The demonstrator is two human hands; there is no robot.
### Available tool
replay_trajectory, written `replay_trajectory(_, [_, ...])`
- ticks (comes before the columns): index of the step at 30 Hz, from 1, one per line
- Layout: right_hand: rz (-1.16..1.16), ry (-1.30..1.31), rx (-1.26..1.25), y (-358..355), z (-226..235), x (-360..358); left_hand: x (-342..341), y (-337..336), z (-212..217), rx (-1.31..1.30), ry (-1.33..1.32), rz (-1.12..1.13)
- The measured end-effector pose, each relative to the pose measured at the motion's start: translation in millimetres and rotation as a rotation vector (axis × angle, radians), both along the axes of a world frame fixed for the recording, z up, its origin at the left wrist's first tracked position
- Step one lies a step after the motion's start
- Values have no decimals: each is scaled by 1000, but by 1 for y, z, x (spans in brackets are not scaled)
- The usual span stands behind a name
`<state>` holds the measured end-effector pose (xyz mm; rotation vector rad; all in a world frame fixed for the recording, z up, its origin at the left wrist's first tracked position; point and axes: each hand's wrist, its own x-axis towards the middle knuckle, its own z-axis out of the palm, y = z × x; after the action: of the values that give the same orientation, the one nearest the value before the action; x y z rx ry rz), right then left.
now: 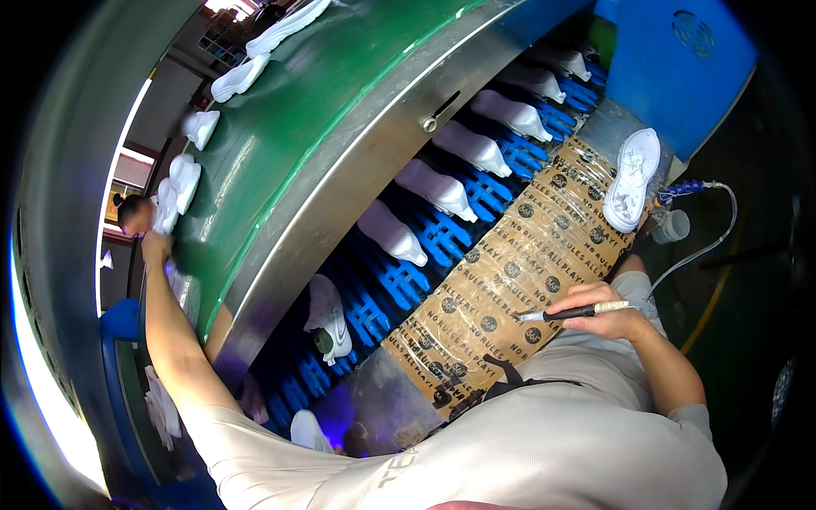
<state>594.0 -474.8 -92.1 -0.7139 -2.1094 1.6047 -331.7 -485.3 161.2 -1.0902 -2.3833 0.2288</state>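
Observation:
My right hand (610, 316) is closed around a thin pen-like tool (571, 313) with a black grip and a pale tip, held over the cardboard-covered bench (510, 280). A white shoe (632, 179) lies sole-up at the far end of that cardboard. My left hand (156, 248) is stretched far out to the edge of the green conveyor belt (280, 144), right beside a white shoe (167, 206). Whether its fingers grip that shoe is unclear at this distance.
Several white shoe uppers (438, 189) stand in a row on blue racks (476, 200) below the belt's steel rim. More white shoes (240, 76) ride the belt. A clear cup (674, 226), a hose and a blue bin (680, 68) sit at the right. Another person's head (132, 214) is beyond my left hand.

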Motion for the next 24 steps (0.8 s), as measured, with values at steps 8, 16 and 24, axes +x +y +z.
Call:
replay_trajectory(8, [-80,103,7,6,-10,7,63,42,-12,259,-226,-187])
replay_trajectory(16, [-90,101,-41,29,0,8,124,-8,50,604,64,-43])
replay_trajectory(24, [-210,325,93,41,-23,30,318,-17,86,1421,-234,-443])
